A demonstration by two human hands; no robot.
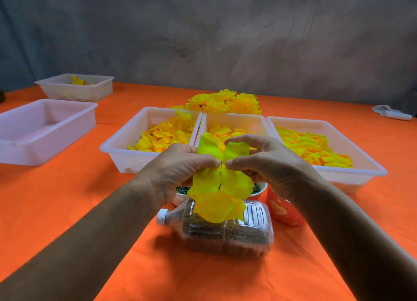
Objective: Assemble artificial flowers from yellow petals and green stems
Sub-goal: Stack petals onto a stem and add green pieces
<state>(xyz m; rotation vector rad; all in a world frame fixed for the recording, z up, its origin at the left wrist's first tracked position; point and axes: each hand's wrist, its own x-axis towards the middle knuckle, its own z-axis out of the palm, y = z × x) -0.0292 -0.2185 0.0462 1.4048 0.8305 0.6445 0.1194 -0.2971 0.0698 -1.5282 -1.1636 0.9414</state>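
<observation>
A large yellow petal layer (220, 188) hangs in mid-air over the table's middle, with a thin dark stem (221, 165) showing through its centre. My left hand (180, 165) pinches the petal from the left, and my right hand (266, 163) pinches it from the right, thumbs nearly meeting at the stem. Three white trays behind hold loose yellow petals: left tray (117, 147), middle tray (234, 120), right tray (361, 165). A heap of finished yellow flowers (223, 102) lies beyond them.
A clear plastic bottle (225, 230) with brown filling lies on its side below my hands. A white cup of green pieces (182, 191) and a red cup (282, 210) stand beside it. Two more white trays (45, 129) (76, 87) sit at the left on the orange tablecloth.
</observation>
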